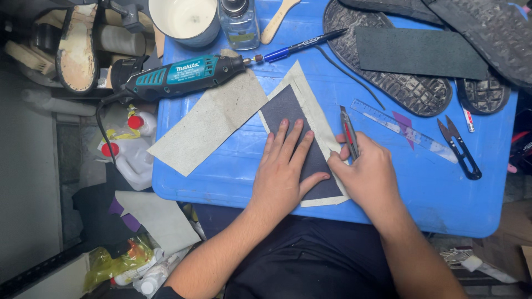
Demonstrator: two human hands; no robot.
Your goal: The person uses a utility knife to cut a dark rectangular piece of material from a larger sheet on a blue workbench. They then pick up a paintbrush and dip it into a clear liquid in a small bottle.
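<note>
My left hand (284, 171) lies flat and open, fingers spread, pressing down on a dark rectangular sheet (288, 111) near the front edge of the blue table (443, 194). My right hand (368, 174) is closed around a slim utility knife (349, 133) with a red and grey body, its tip set at the right edge of that dark sheet. The dark sheet rests on a slightly larger pale backing piece (313, 105), which shows as a light border around it.

Just left of these lies a grey-beige felt-like sheet (208, 124), running out over the table's left edge. Above it, along the back left part of the table, is a teal and black rotary tool (177, 75), its bit pointing right toward a blue pen (302, 44).

At the back edge stands a white cup (185, 19); its inside looks pale and I cannot tell whether anything is in it. Beside it stands a clear glass bottle (239, 22), its contents not readable from here.

To the right of my knife hand lie a clear ruler (404, 130) and small black thread snips (460, 147). At the back right corner, black rubber shoe soles (410, 88) carry a dark grey rectangular strip (421, 52).

Off the table's left edge, a white plastic jug with red caps (130, 149) sits below.
</note>
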